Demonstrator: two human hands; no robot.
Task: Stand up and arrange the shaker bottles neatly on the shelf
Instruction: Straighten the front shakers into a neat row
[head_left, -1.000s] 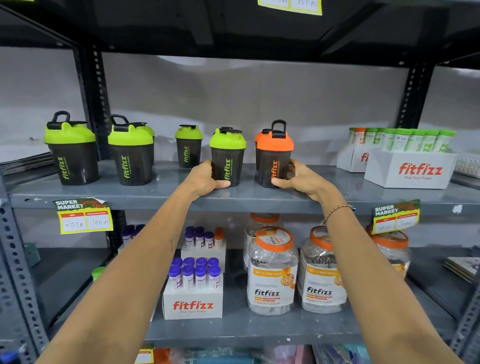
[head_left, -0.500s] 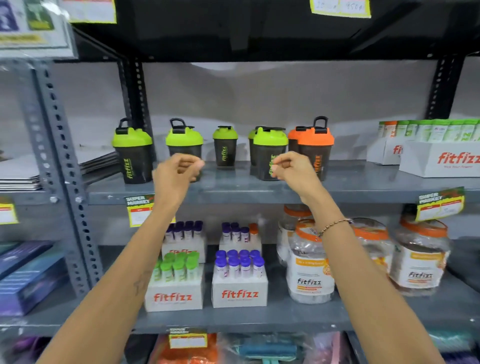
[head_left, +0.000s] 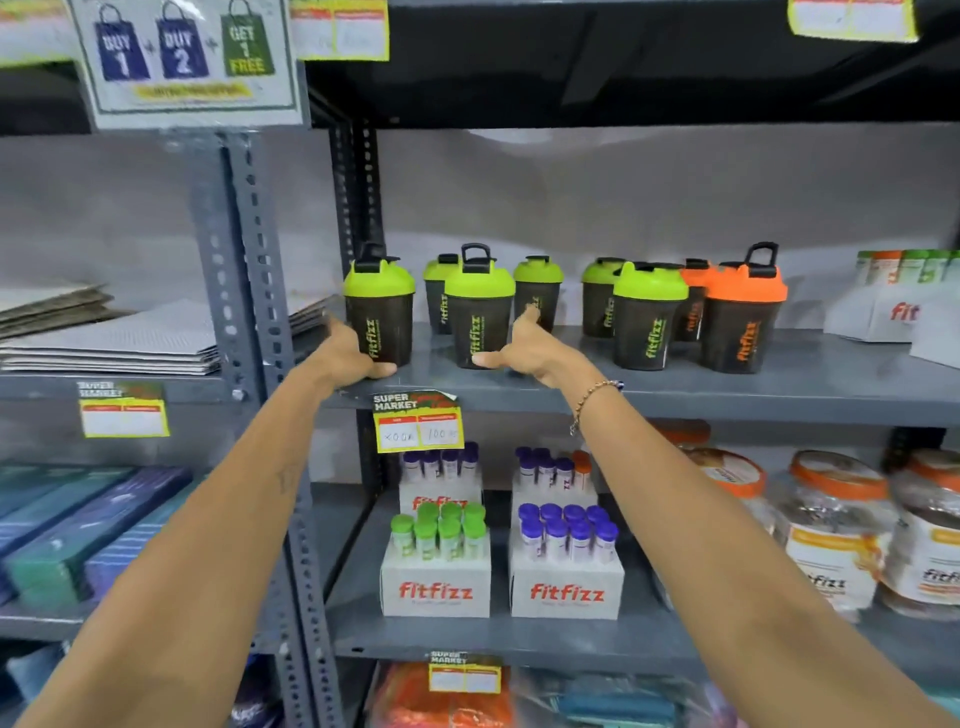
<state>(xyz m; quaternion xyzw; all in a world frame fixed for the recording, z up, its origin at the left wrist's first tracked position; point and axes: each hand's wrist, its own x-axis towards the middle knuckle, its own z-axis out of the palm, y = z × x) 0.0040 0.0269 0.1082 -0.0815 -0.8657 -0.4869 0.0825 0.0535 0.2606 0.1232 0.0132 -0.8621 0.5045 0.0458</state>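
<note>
**Ana:** Head view, starting at the far left: what do you make out?

**Ben:** Flat grey sheets (head_left: 111, 338) stacked on the neighbouring rack, a promo sign (head_left: 189, 60) above them, then the grey upright post (head_left: 249, 291). Right of the post, the shaker bottles all stand upright on the middle shelf (head_left: 675, 400).

**Ana:** And the hands?

**Ben:** The left hand (head_left: 348, 358) wraps the base of the leftmost green-lid shaker (head_left: 379, 312), thumb in front along the shelf edge, fingers behind where I can't see them. It looks like a hold on that bottle. The right hand (head_left: 530, 348) presses against the right side of the second front green-lid shaker (head_left: 479, 317), thumb stretched across its base, one finger raised behind. Whether it truly clasps it I cannot tell; the hand looks fairly spread. A bracelet (head_left: 589, 402) sits on that wrist.

**Ana:** Further right?

**Ben:** Two smaller green-lid bottles stand behind those two, then another green pair (head_left: 647, 317), then two orange-lid shakers (head_left: 743, 312), one in front of the other. They're apart from the hands. Past them, white fitfizz cartons (head_left: 893, 312) at the frame's edge.

**Ana:** Below?

**Ben:** A yellow price tag (head_left: 418, 423) hangs from the shelf lip between the forearms. Underneath, boxes of tubes (head_left: 436, 587) with green and purple caps, and clear jars (head_left: 836, 535) with orange lids to the right.
</note>
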